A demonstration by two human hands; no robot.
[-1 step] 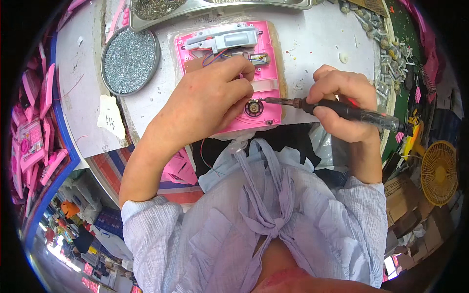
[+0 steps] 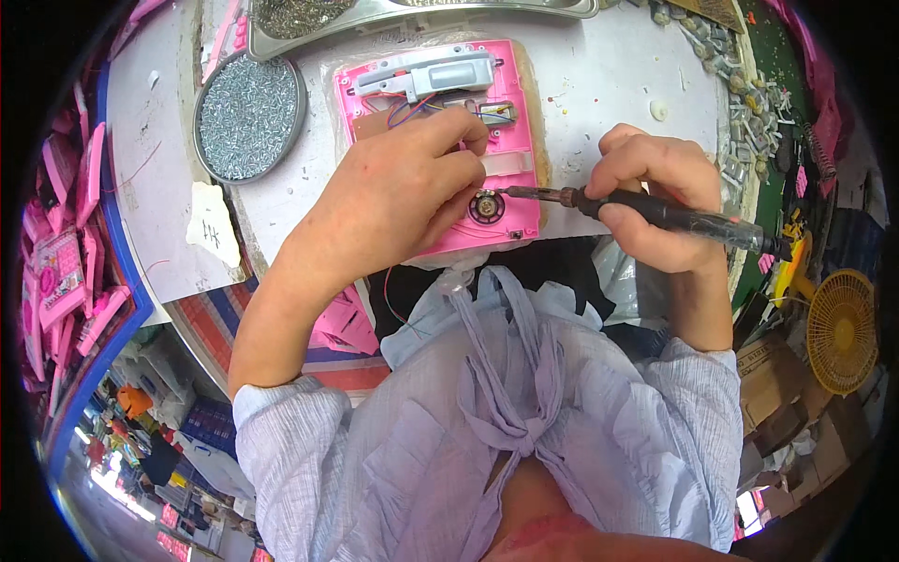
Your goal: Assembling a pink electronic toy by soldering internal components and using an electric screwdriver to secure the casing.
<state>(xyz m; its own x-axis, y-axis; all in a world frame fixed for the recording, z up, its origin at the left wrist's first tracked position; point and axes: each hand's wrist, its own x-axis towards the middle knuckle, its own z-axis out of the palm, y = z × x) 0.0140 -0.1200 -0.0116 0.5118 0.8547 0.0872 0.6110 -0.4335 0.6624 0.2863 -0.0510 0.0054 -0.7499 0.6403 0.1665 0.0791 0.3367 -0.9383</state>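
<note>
My right hand (image 2: 695,178) is closed around the dark handle of a soldering iron (image 2: 693,223). The iron's tip points left and reaches the upper edge of a small round speaker (image 2: 486,207) in a pink plastic casing (image 2: 449,239). Over the casing lies my left hand (image 2: 384,187), its thumb and fingers pinched together right beside the speaker and the tip. What they grip is hidden. Also in the casing are a grey plastic housing (image 2: 454,75), red and blue wires (image 2: 409,110) and a translucent strip (image 2: 508,164). A thin red wire (image 2: 387,290) hangs below the near edge.
A round dish of small screws (image 2: 245,117) stands left of the casing, and a metal tray (image 2: 375,33) sits behind. Small metal parts (image 2: 740,103) line the table's right side. Pink plastic parts (image 2: 61,272) pile up at far left. A yellow fan (image 2: 843,332) stands at right.
The soldering iron's handle end has dipped very slightly with my right hand. My left hand and the casing stay put.
</note>
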